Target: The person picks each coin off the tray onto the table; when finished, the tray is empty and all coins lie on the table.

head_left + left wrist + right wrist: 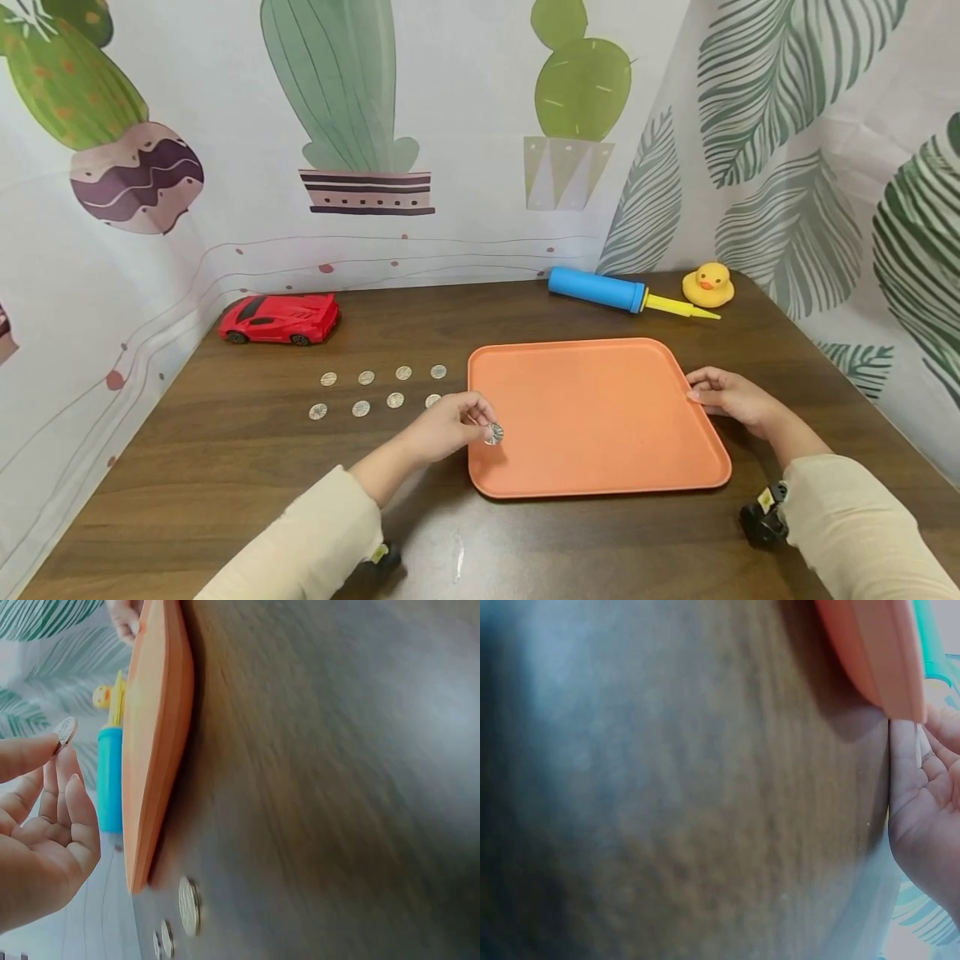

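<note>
Between thumb and fingertips, my left hand (448, 427) pinches a silvery coin (493, 433) above the left edge of an orange tray (592, 417). The left wrist view shows the same coin (66, 730) held up clear of the tray. At the tray's right rim, my right hand (738, 402) grips the edge, with the thumb on the rim and the other fingers partly hidden. Several more coins (361, 408) lie flat in two rows left of the tray. One coin (432, 401) is partly covered by my left hand.
A red toy car (281, 319) stands at the back left of the wooden table (247, 467). Behind the tray lie a blue and yellow hand pump (600, 289) and a yellow rubber duck (708, 286). A printed cloth (480, 125) hangs along the table's back.
</note>
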Available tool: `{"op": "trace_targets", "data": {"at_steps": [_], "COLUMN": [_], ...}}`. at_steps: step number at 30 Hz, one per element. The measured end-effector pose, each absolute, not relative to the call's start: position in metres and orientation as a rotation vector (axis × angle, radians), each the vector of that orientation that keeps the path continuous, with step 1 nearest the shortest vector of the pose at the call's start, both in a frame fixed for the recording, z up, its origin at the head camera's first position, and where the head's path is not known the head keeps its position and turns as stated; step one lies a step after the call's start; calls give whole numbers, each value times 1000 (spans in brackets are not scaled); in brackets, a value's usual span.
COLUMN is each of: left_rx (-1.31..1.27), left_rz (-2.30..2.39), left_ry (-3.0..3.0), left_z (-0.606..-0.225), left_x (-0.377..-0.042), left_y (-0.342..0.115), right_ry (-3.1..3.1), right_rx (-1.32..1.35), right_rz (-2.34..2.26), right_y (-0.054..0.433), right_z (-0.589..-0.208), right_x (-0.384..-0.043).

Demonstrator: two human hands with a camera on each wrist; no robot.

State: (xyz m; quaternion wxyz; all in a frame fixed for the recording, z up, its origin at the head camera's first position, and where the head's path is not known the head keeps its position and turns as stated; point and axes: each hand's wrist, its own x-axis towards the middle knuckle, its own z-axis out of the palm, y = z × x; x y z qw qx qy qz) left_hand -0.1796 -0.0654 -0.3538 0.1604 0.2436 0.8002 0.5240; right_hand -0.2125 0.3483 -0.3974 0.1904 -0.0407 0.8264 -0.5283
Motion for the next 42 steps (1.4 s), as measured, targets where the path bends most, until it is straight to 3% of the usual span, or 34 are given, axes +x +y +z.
{"op": "trace_targets", "data": {"at_steps": [6,13,23,42], "left_rx": [569,540,453,279], "left_rz": [1517,1543,1510,1310], "left_ry": [2274,2319,2380,2563], "left_z": [-344,-377,-379,-389], "left_x": [-171,-183,-181,-184], "left_y": [-85,-116,-148,-170], "right_ry": [2323,2320,2311,2306], "right_rx": [-116,-118,-117,-118], "right_rz": [-1488,-1484,-1498,-1502], "right_y": [348,348,348,349], "right_z": [-399,-398,-397,-398], "right_x": [-214,-214,-214,-213]}}
